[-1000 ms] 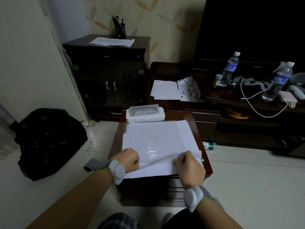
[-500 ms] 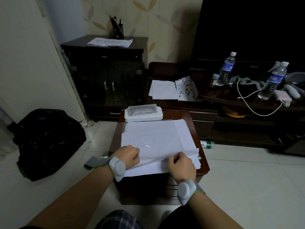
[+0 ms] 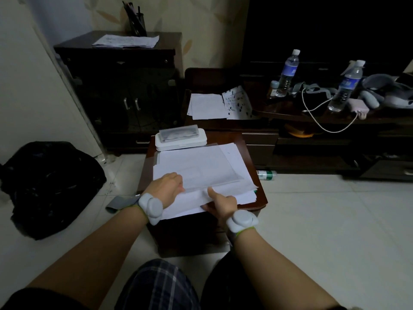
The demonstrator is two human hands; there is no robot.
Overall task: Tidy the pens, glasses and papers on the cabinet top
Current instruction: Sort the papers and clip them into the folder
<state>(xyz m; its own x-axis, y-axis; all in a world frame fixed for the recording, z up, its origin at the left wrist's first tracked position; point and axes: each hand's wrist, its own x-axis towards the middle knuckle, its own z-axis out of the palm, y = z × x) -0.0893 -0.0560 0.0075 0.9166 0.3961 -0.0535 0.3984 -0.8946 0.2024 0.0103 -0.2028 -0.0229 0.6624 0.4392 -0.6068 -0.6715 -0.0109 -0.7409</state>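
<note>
Paper stack (image 3: pixel 201 173): loose white sheets, flat and matte, edges uneven and fanned at the right; lies centre frame on a small dark glossy wooden worktop (image 3: pixel 261 199), long axis running from the lower edge of the frame toward the top, slightly skewed to the right. Left hand (image 3: pixel 166 189): on the near left edge of the stack, grip narrow, fingers curled over the sheets' edge. Right hand (image 3: pixel 221 201): at the near right edge, thumb on top and fingers under the sheets, grip pinching the stack. Both wrists carry rounded white bands. White case (image 3: pixel 180 140): rectangular, rounded corners, smooth plastic, clear-lidded box on top; sits at the far end of the worktop, long axis left to right, just beyond the sheets. Pen holder (image 3: pixel 137 23): dark, upright, on the dark cabinet (image 3: pixel 116 70) at upper left, beside further sheets (image 3: pixel 126 41). Black bag (image 3: pixel 49 186): crumpled, on the tiled floor at left.
</note>
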